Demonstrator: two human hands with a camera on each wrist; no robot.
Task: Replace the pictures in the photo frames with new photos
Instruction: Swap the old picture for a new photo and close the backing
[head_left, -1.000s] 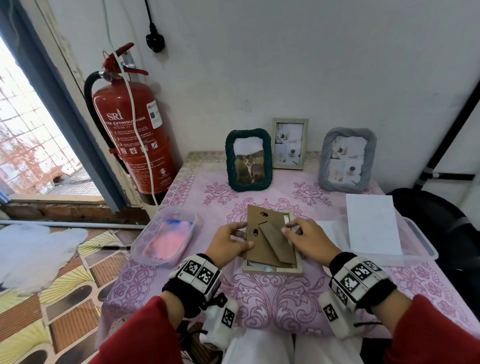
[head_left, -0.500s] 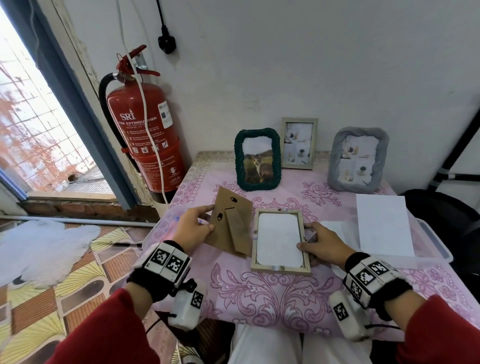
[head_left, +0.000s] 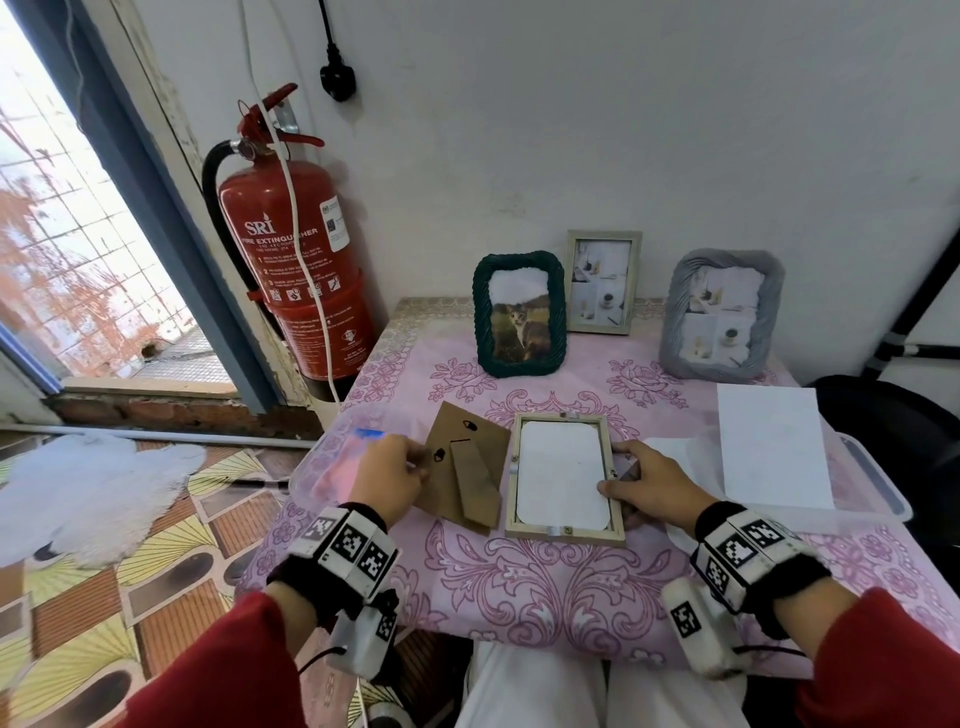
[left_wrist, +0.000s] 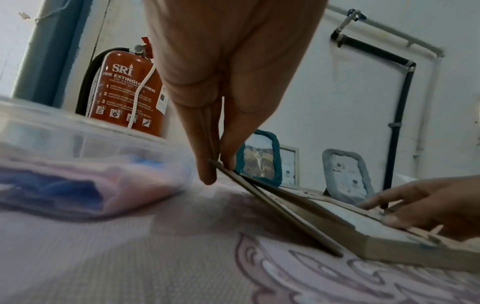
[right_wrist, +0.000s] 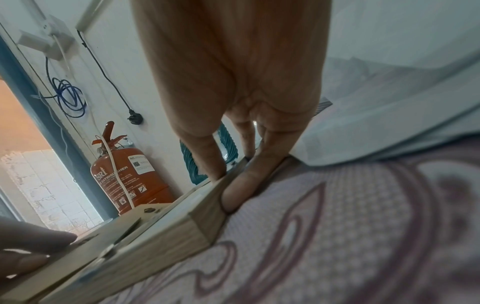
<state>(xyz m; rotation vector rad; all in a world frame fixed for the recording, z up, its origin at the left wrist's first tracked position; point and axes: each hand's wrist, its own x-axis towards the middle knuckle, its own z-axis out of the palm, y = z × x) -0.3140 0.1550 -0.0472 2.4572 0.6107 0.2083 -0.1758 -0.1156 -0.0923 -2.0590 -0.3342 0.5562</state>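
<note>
Fingers (left_wrist: 207, 170) of the left hand (head_left: 387, 480) pinched the brown cardboard backing board (head_left: 467, 467), now lifted off and lowered left of the pale wooden photo frame (head_left: 563, 535); right hand (head_left: 652, 486) gripped its right rail on the desk (head_left: 519, 582), exposing the white photo back (head_left: 561, 473) for removal.

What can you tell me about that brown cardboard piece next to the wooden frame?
The brown cardboard backing is a flat board that looks like stiff card, with a long fold-out stand flap and two small dark hanging holes. It is out of the wooden frame, tilted: its right edge is down beside the frame on the pink tablecloth, and its left edge is lifted, pinched by the left hand.
</note>
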